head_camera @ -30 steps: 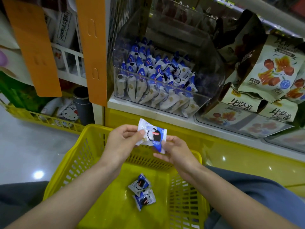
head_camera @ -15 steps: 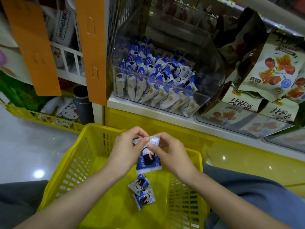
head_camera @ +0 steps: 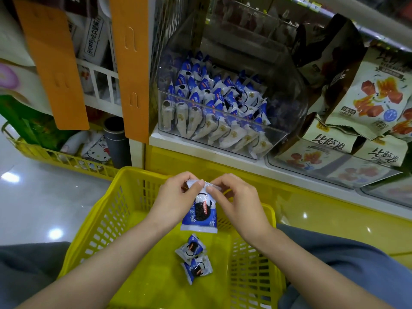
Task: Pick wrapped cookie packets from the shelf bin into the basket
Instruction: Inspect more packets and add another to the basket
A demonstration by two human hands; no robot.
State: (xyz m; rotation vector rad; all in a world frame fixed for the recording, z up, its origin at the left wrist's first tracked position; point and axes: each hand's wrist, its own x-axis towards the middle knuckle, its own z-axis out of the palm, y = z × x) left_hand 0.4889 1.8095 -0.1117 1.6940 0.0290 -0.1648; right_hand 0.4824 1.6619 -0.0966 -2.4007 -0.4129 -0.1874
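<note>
A blue-and-white wrapped cookie packet hangs upright over the yellow basket. My left hand and my right hand both pinch its top seam. Two more cookie packets lie on the basket floor, one just behind the other. On the shelf above stands a clear plastic bin filled with several rows of the same packets.
Beige snack bags fill the shelf to the right of the bin. Orange hanging cards and a white rack stand to the left. A second yellow basket with goods and a dark cylinder sit on the glossy floor.
The packet was turned from tilted sideways to hanging upright. Both hands closed together on its top edge and lowered it slightly toward the basket.
</note>
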